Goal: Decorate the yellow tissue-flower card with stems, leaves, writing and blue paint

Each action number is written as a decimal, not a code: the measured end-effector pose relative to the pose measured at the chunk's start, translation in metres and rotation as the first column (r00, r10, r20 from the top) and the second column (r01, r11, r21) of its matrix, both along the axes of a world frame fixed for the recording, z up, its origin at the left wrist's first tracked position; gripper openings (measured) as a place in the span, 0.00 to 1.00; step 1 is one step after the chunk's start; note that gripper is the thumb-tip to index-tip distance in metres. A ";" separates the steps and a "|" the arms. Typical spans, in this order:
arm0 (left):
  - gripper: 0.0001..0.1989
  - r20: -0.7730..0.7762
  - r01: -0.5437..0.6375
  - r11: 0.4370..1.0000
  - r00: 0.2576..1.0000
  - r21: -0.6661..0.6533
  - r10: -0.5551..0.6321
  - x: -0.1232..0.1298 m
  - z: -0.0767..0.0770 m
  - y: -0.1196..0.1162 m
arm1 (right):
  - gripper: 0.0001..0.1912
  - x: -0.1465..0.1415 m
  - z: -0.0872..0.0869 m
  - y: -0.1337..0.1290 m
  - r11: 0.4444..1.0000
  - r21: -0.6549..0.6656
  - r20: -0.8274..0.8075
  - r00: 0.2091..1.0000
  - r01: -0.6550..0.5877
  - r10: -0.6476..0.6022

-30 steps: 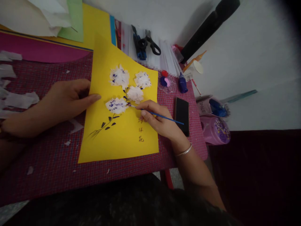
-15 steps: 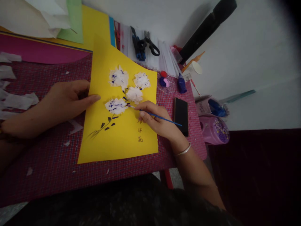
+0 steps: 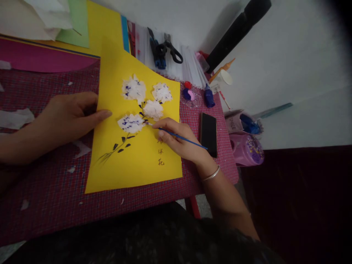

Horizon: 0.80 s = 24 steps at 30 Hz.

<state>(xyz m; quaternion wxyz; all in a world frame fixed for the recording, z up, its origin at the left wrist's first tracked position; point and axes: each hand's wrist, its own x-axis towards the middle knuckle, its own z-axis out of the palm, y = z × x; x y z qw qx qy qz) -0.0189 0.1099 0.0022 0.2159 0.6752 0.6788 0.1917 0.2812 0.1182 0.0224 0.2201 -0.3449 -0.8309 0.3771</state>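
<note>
From afar I judged light touches best: the left hand (image 3: 72, 113) pinched the yellow sheet (image 3: 132, 168), bearing 4 white flowers (image 3: 130, 123), by its left edge, the right hand (image 3: 180, 143) gripping the brush (image 3: 190, 141) near the sheet's middle.

On the tablecloth (image 3: 55, 209), the sheet (image 3: 140, 152) lies left of the phone (image 3: 208, 134), before the scissors (image 3: 168, 44).

Yellow sheet (image 3: 143, 156) has a vertical column of Chinese characters (image 3: 160, 152), lower two reading 球 and 花, top one partly covered by right hand (image 3: 178, 140); container (image 3: 233, 123) at far right reads "PACE".
</note>
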 end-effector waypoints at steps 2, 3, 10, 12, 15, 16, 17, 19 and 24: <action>0.24 0.008 0.006 1.000 1.000 0.009 -0.007 0.000 -0.001 0.000 | 0.12 0.000 0.001 0.000 1.000 0.005 0.019 1.000 -0.004 0.004; 0.24 0.008 0.006 1.000 1.000 0.010 -0.006 0.001 -0.001 0.000 | 0.12 0.000 0.001 0.000 1.000 0.007 0.024 1.000 -0.008 0.008; 0.24 -0.012 -0.015 1.000 1.000 -0.016 0.015 0.002 0.000 -0.001 | 0.13 0.000 0.002 -0.001 0.999 0.024 0.024 0.999 -0.036 0.035; 0.26 -0.027 -0.031 0.999 0.999 -0.014 0.031 0.003 0.001 -0.001 | 0.13 -0.001 0.002 -0.001 0.999 0.032 0.040 0.999 -0.036 0.035; 0.27 -0.038 -0.058 0.998 0.998 -0.002 0.058 0.003 0.001 -0.002 | 0.14 0.000 0.003 -0.002 0.999 0.042 0.070 0.997 -0.034 0.031; 0.27 -0.037 -0.056 0.998 0.998 -0.004 0.055 0.002 0.000 -0.002 | 0.14 0.000 0.003 -0.002 0.999 0.041 0.075 0.997 -0.036 0.033; 0.26 -0.033 -0.050 0.999 0.998 -0.003 0.050 0.001 0.000 -0.002 | 0.14 0.000 0.004 -0.002 0.999 0.039 0.080 0.996 -0.038 0.035; 0.25 0.000 -0.028 1.000 1.000 -0.002 0.028 -0.001 -0.003 -0.001 | 0.14 0.000 0.003 -0.002 0.998 0.034 0.084 0.995 -0.048 0.045; 0.22 0.020 0.009 1.000 1.000 -0.007 -0.009 -0.008 -0.011 0.001 | 0.15 0.001 0.002 -0.002 0.996 0.054 0.082 0.994 -0.076 0.072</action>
